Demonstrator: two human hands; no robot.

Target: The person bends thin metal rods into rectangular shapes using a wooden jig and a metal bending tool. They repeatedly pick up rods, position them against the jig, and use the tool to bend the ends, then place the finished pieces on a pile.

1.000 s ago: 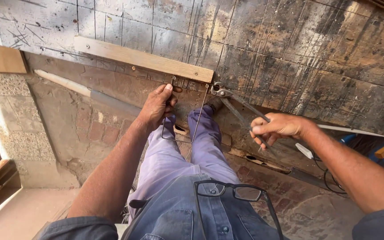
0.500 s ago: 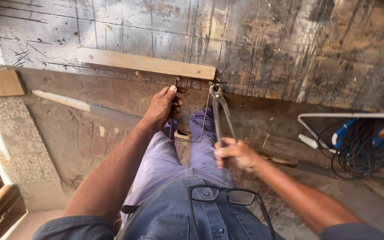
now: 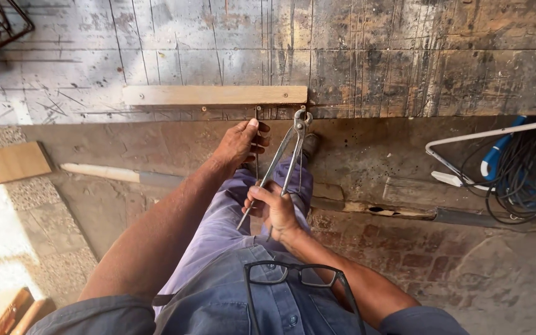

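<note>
Two hands work at the wooden strip (image 3: pixel 214 95). The right hand (image 3: pixel 273 209) grips pincers (image 3: pixel 284 159); the left hand (image 3: pixel 239 142) seemingly pinches a nail (image 3: pixel 256 113).

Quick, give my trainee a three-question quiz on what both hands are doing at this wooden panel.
1. True or false: the right hand grips the handles of the pincers.
2. What does the left hand pinch? A) a nail or wire piece B) a brush C) a cable
3. Where are the pincers' jaws?

Key: 1 true. 2 A, the thin nail or wire piece. 3 At the panel's lower edge, just under the right end of the pale wooden batten.
</note>
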